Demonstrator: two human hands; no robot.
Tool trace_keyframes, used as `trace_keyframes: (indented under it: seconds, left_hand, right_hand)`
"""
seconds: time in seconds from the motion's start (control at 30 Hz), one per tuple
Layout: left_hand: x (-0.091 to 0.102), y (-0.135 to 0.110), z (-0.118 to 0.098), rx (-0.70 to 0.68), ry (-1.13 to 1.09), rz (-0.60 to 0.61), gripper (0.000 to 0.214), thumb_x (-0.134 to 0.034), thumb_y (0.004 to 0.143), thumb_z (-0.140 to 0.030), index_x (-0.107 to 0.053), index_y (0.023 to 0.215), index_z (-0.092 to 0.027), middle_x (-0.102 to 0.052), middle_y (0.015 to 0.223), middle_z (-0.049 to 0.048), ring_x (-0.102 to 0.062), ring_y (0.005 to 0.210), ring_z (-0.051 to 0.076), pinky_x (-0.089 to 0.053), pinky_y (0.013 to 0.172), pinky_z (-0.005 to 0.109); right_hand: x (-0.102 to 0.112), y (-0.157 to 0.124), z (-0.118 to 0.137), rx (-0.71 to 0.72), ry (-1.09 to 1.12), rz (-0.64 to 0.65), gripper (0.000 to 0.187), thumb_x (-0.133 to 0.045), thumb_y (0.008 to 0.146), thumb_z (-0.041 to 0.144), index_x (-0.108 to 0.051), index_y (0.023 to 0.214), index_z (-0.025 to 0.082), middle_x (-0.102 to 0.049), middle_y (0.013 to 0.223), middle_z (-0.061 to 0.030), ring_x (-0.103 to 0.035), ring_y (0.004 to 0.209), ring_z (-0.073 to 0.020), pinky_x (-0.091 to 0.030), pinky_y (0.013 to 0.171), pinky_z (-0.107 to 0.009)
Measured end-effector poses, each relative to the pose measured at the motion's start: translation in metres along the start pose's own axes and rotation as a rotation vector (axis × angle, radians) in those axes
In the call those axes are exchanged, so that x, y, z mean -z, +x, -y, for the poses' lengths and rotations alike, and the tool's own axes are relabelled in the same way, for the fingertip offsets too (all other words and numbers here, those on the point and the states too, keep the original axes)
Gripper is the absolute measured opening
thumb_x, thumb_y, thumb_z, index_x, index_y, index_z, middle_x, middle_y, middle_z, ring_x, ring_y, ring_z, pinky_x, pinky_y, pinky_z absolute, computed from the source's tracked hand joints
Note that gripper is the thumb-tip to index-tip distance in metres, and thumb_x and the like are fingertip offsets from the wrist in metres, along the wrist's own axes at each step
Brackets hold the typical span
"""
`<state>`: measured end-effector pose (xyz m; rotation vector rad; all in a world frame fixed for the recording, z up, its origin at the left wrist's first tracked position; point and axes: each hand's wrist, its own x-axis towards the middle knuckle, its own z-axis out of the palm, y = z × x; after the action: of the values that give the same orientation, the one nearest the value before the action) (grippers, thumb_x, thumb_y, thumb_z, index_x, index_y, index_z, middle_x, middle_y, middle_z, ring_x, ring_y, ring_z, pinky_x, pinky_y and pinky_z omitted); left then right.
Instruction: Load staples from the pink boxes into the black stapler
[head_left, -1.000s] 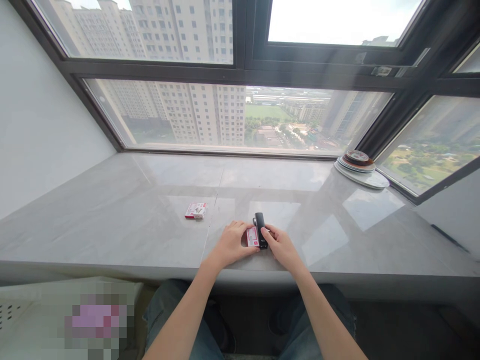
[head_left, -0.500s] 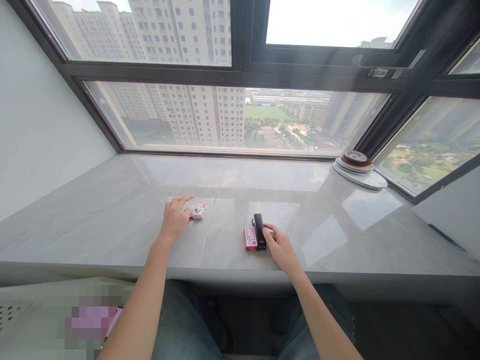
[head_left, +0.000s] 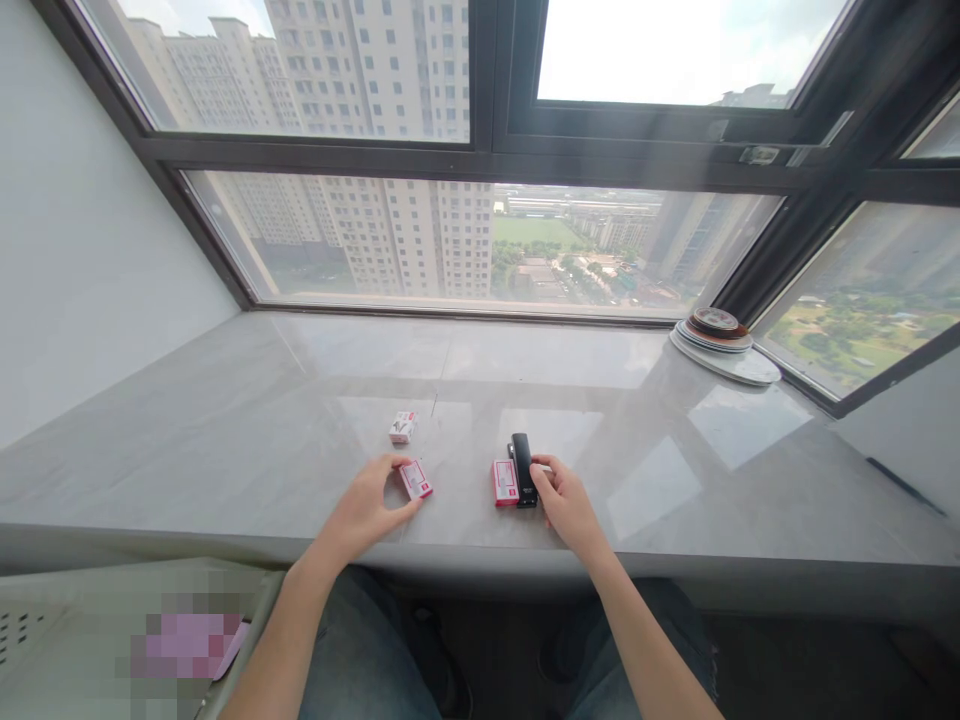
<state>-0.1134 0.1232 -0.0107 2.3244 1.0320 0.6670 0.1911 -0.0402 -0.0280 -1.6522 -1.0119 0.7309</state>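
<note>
Thumb and fingertips of my left hand [head_left: 369, 508] grip a small red-and-white staple box [head_left: 415, 480] by its opposite ends, low over the ledge. Just beyond it lies a second box [head_left: 403, 427], white with a dark print on top, touched by neither hand. My right hand [head_left: 564, 500] has its fingers and thumb closed on the right side of a black stapler [head_left: 523, 470], which rests lengthwise on the ledge. Against the stapler's left side lies another red-and-white staple box [head_left: 505, 483].
The grey marble ledge [head_left: 225, 440] runs beneath the window, its front edge close to my legs. A stack of plates [head_left: 720, 345] stands in the far right corner. Below the ledge at left is a pale green basket [head_left: 67, 640] with a blurred pink item inside.
My left hand has come nearer to me and slightly right, now gripping a staple box away from the one left behind. The right hand stays at the stapler. The view has shifted slightly.
</note>
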Motion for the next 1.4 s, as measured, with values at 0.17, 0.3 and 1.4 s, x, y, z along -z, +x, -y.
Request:
trace_keyframes:
  seconds: [0.17,0.3,1.4]
  left_hand:
    - [-0.047,0.015,-0.071,-0.151,-0.285,0.063,0.058,-0.071,0.083,-0.031,-0.051,0.138,-0.031,-0.06,0.137,0.0029,-0.056,0.13,0.024,-0.043,0.114,0.041]
    - [-0.07,0.033,-0.096,-0.212,-0.4,0.214,0.066,-0.075,0.081,-0.029,-0.049,0.142,-0.033,-0.06,0.139,0.0039,-0.059,0.126,0.026,-0.047,0.111,0.043]
    - [-0.099,0.089,-0.064,0.094,0.001,0.072,0.043,-0.03,0.104,-0.058,-0.059,0.123,-0.033,-0.073,0.091,0.0019,-0.068,0.086,0.024,-0.041,0.075,0.031]
  right_hand:
    - [-0.001,-0.004,0.003,0.024,-0.015,0.005,0.051,-0.044,0.1,0.063,-0.06,0.123,0.02,-0.054,0.063,0.004,-0.046,0.041,-0.0132,-0.036,0.038,-0.024]
    - [0.0,-0.005,0.004,0.041,-0.028,0.014,0.053,-0.042,0.1,0.063,-0.06,0.126,0.02,-0.056,0.063,0.0033,-0.047,0.041,-0.0134,-0.035,0.041,-0.025]
    - [0.01,-0.006,0.029,0.116,-0.278,0.209,0.059,-0.08,0.074,0.035,-0.062,0.13,0.027,-0.065,0.076,0.003,-0.056,0.065,-0.0174,-0.04,0.06,-0.026]
